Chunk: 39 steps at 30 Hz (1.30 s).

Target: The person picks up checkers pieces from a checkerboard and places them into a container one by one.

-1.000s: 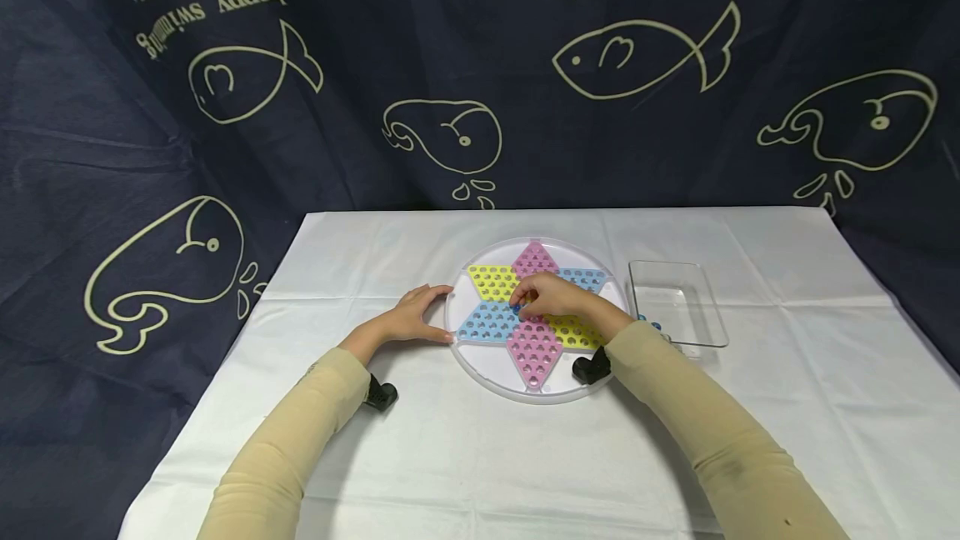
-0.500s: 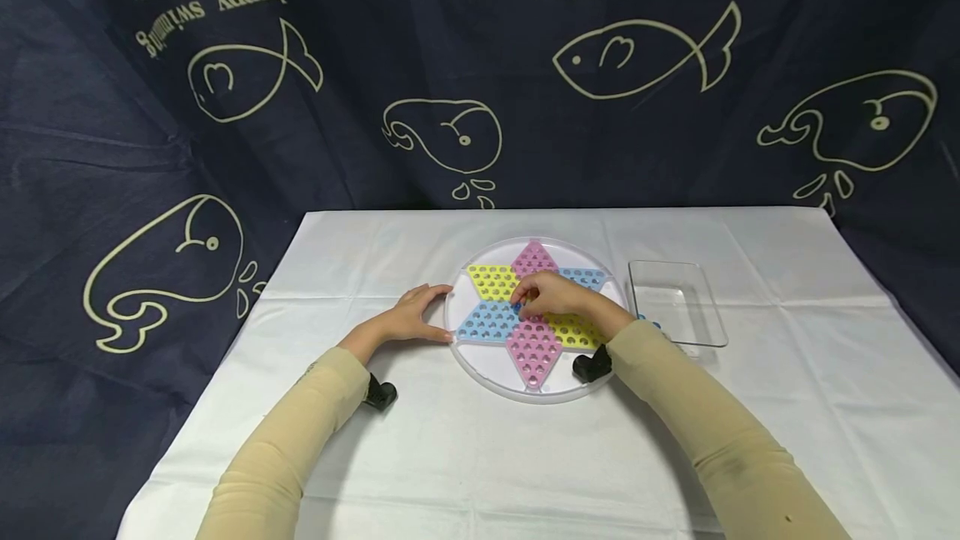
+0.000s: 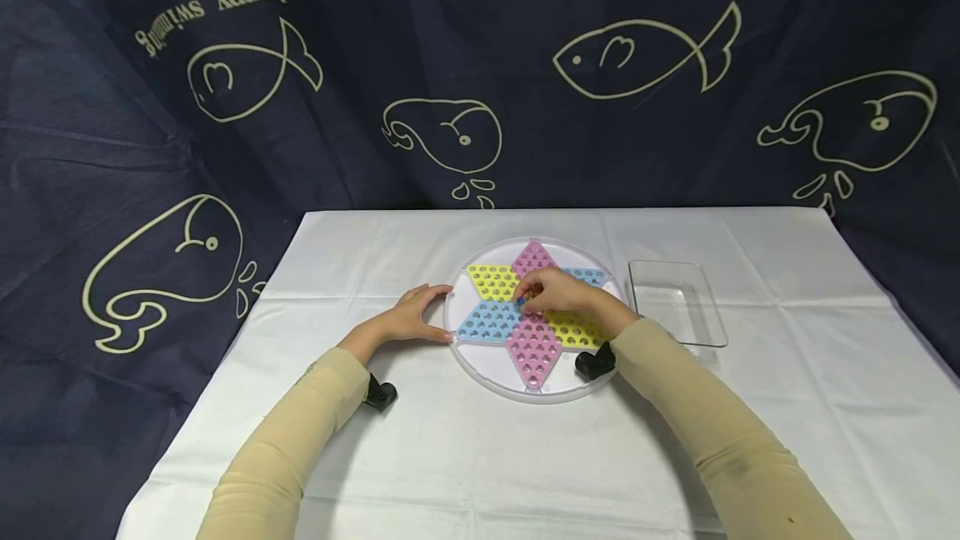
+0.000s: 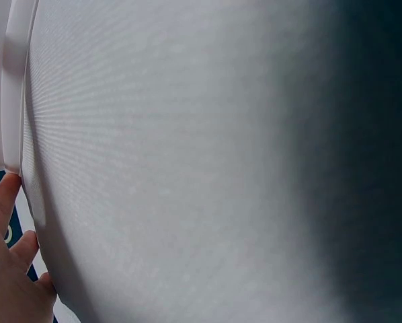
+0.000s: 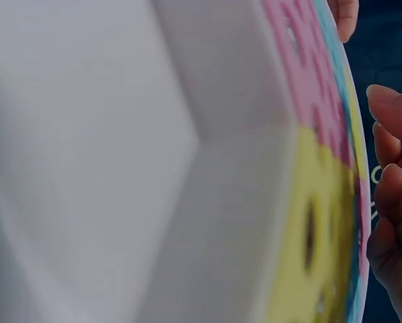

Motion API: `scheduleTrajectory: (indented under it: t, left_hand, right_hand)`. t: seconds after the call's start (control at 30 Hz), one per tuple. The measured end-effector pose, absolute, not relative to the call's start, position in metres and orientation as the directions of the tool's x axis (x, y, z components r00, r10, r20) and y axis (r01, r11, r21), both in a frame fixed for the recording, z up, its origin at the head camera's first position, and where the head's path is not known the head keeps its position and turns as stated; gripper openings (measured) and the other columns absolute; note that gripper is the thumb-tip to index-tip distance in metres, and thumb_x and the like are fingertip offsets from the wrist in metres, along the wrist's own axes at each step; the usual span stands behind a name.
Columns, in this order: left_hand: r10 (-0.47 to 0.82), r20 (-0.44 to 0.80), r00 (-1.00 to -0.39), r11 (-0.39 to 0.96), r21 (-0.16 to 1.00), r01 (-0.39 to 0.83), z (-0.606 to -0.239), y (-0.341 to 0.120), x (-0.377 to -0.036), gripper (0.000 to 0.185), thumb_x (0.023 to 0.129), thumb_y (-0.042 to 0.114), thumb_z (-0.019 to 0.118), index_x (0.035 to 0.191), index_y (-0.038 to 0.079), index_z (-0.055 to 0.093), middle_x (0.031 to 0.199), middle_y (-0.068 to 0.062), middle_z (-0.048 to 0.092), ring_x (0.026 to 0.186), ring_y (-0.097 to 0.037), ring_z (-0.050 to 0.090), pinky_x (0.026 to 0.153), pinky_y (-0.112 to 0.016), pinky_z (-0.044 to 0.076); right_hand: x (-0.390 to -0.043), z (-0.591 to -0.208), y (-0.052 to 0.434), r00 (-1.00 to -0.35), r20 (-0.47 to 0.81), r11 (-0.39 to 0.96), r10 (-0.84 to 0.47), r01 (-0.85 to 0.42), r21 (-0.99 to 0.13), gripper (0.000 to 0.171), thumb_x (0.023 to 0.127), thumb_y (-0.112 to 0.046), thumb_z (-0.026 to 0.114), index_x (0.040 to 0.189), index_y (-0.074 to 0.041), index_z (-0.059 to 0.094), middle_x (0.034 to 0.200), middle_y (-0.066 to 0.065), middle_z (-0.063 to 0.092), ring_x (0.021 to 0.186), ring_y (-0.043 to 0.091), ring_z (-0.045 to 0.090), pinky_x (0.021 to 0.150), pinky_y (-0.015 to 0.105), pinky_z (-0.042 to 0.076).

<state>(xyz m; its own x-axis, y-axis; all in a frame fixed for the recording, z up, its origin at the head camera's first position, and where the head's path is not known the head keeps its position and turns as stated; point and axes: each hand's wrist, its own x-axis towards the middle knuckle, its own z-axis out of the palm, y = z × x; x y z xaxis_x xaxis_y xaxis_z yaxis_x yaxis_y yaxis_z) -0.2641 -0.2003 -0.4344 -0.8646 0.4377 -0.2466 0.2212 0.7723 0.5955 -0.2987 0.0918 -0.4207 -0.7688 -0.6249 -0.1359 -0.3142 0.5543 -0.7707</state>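
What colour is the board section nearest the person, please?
Pink: the star point nearest the person is pink with rows of holes, clearest in the head view.

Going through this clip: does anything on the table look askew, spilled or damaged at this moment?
Nothing stands out. The round Chinese checkers board lies flat on the white tablecloth, the left hand rests against its rim, and the right hand pinches a small blue piece over the star. The clear plastic tray sits upright beside the board.

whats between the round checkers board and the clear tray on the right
In the head view, only bare white tablecloth shows between the round white Chinese checkers board with its coloured star and the clear rectangular plastic tray; the gap is narrow.
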Motion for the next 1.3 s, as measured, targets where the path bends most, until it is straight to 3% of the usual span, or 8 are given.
scheduleTrajectory:
  t: [0.27,0.63,0.9,1.3]
  left_hand:
    - [0.438,-0.25,-0.863,0.776,0.589,0.223,-0.434,-0.2,-0.263,0.086,0.072,0.043,0.074,0.141,0.019,0.029,0.15,-0.018,0.017,0.139,-0.035,0.005,0.109,-0.056,0.012]
    - [0.434,-0.245,-0.867,0.776,0.59,0.222,-0.435,-0.199,-0.264,0.085,0.072,0.041,0.075,0.141,0.019,0.03,0.15,-0.016,0.019,0.139,-0.035,0.005,0.11,-0.056,0.011]
    - [0.437,-0.249,-0.864,0.775,0.593,0.221,-0.437,-0.199,-0.264,0.086,0.071,0.042,0.075,0.141,0.02,0.03,0.15,-0.017,0.017,0.139,-0.035,0.005,0.11,-0.056,0.011]
    - [0.437,-0.245,-0.866,0.779,0.585,0.227,-0.436,-0.199,-0.265,0.085,0.072,0.043,0.074,0.141,0.02,0.03,0.15,-0.016,0.018,0.139,-0.035,0.005,0.11,-0.056,0.012]
  right_hand:
    - [-0.299,-0.409,0.102,-0.753,-0.073,0.523,-0.655,-0.381,-0.763,0.023,0.079,-0.006,0.066,0.1,0.003,0.064,0.083,0.005,0.06,0.073,0.012,0.05,0.066,0.024,0.044]
    - [-0.303,-0.397,0.121,-0.781,-0.062,0.556,-0.621,-0.384,-0.737,0.025,0.08,-0.013,0.068,0.102,0.0,0.065,0.083,0.004,0.058,0.075,0.015,0.049,0.066,0.027,0.044]
    - [-0.303,-0.383,0.142,-0.807,-0.081,0.58,-0.585,-0.346,-0.737,0.031,0.081,-0.013,0.067,0.109,0.002,0.062,0.098,0.01,0.059,0.081,0.021,0.044,0.065,0.029,0.041]
    - [-0.305,-0.364,0.178,-0.858,-0.085,0.632,-0.507,-0.303,-0.713,0.031,0.082,-0.013,0.067,0.108,0.002,0.062,0.087,0.005,0.056,0.078,0.02,0.044,0.06,0.027,0.039]
